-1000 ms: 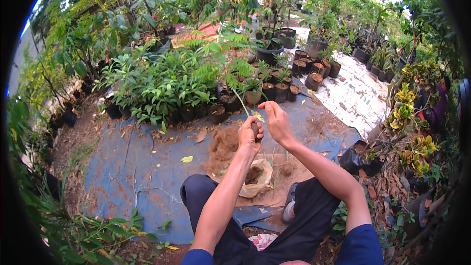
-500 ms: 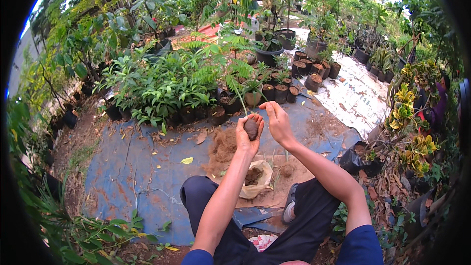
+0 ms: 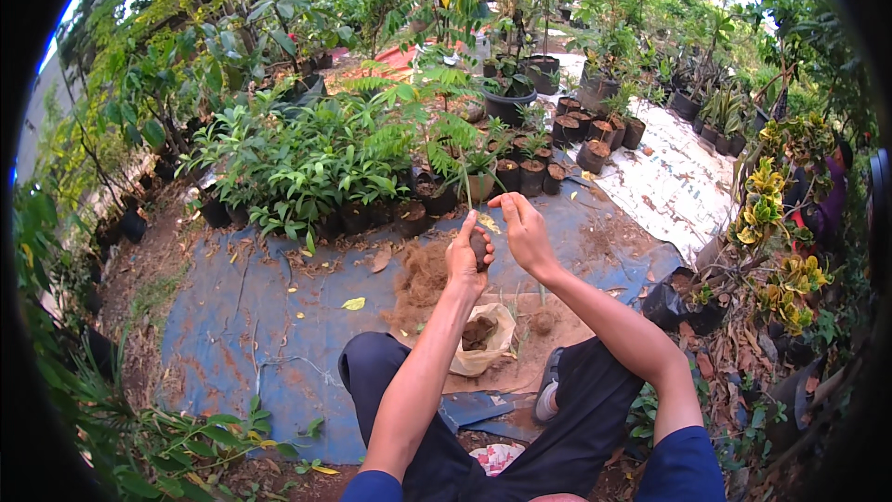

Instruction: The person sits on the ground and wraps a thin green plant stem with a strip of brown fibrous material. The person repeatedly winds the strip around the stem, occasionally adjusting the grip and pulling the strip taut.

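A dark brown soil ball (image 3: 479, 248) sits in my left hand (image 3: 465, 260), whose fingers curl round it. A thin pale-green stem (image 3: 470, 191) rises from the ball toward feathery leaves. My right hand (image 3: 525, 237) is raised just right of the stem, fingertips bent in a pinch; what they hold, if anything, is too small to tell. Below both hands lies an open cream bag (image 3: 502, 353) with dark soil inside, and loose brown fibre (image 3: 418, 284) is heaped to its left.
A blue tarp (image 3: 251, 335) lies under me. Potted leafy plants (image 3: 269, 167) and black soil-filled bags (image 3: 595, 158) line its far side, beside a white sheet (image 3: 669, 186). A variegated shrub (image 3: 762, 200) stands at right, a person in purple (image 3: 827, 209) behind it.
My left hand turned to show more of the soil ball half a second ago and has now turned back, fingers round it. My right hand has barely moved.
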The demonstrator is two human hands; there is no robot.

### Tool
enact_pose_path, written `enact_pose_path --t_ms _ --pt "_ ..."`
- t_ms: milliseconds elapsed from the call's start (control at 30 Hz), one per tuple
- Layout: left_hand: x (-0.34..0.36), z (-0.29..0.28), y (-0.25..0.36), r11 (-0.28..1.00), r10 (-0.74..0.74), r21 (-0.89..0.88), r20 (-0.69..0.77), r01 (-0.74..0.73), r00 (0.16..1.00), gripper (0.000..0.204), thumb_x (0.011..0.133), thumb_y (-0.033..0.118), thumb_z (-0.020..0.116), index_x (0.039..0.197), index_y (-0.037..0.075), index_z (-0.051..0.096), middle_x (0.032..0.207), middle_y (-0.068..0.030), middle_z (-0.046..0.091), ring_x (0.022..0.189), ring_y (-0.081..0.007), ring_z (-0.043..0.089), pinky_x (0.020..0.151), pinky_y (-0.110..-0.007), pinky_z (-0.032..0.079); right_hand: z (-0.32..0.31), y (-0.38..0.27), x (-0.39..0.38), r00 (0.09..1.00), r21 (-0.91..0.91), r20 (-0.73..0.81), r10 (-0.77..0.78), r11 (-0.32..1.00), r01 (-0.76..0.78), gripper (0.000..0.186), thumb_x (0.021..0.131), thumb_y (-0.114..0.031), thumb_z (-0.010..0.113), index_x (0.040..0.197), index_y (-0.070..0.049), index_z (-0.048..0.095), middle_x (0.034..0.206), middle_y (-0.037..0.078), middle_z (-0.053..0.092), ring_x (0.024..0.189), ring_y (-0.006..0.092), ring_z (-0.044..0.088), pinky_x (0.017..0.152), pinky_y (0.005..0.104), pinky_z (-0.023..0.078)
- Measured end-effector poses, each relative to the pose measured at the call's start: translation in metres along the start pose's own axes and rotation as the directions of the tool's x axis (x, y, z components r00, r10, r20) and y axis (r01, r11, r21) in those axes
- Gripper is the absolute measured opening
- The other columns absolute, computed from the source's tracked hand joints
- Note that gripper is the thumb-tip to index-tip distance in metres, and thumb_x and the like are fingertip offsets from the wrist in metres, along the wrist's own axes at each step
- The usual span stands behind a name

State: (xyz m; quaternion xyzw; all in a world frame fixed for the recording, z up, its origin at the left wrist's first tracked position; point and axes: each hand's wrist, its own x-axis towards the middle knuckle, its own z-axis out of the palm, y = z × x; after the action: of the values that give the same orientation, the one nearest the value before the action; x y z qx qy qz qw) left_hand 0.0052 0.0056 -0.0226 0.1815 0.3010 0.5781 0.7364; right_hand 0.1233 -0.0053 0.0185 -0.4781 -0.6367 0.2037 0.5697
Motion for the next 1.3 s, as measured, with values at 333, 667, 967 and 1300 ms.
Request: enact_pose_path --t_ms 333,667,967,1300 --pt "0.005 -0.008 0.001 0.968 -0.001 -0.244 0.246 0.063 0.969 0.029 0.094 0.030 0.059 0.108 0.004 0.056 0.110 -0.0152 0.064 0.102 -0.0261 0.064 0.092 -0.041 0.053 -0.002 -0.014 -0.002 0.995 0.149 0.026 0.091 0.984 -0.094 0.038 0.104 -0.031 0.040 0.098 -0.001 0.063 0.079 0.005 0.056 0.073 0.0131 0.049 0.068 0.0299 0.043" --pt "0.000 0.002 0.004 0.952 -0.085 -0.289 0.049 0.096 0.995 0.019 0.089 0.025 0.068 0.086 0.010 0.057 0.080 -0.0052 0.063 0.069 -0.0173 0.061 0.058 -0.027 0.052 0.000 -0.002 0.000 1.000 0.016 -0.025 -0.012 1.000 0.012 0.037 0.104 -0.031 0.041 0.097 -0.002 0.064 0.082 0.006 0.060 0.071 0.0135 0.050 0.068 0.0300 0.043" --pt "0.002 -0.004 0.003 0.996 0.092 -0.012 -0.011 -0.092 0.996 0.021 0.088 0.026 0.066 0.082 0.010 0.054 0.067 -0.0035 0.055 0.059 -0.0164 0.056 0.050 -0.027 0.047 0.002 -0.002 -0.002 0.999 -0.005 -0.020 -0.032 0.999 0.032 0.037 0.103 -0.030 0.041 0.098 -0.002 0.064 0.078 0.005 0.057 0.069 0.0127 0.047 0.065 0.0303 0.041" --pt "0.004 -0.005 0.004 0.947 0.026 -0.321 0.146 0.023 0.989 0.030 0.089 0.023 0.058 0.114 0.006 0.060 0.098 -0.0043 0.064 0.083 -0.0180 0.063 0.082 -0.031 0.056 0.000 0.000 0.001 1.000 -0.008 -0.009 -0.003 1.000 0.003 0.036 0.103 -0.028 0.042 0.096 0.000 0.064 0.084 0.008 0.062 0.077 0.0157 0.054 0.071 0.0309 0.044"
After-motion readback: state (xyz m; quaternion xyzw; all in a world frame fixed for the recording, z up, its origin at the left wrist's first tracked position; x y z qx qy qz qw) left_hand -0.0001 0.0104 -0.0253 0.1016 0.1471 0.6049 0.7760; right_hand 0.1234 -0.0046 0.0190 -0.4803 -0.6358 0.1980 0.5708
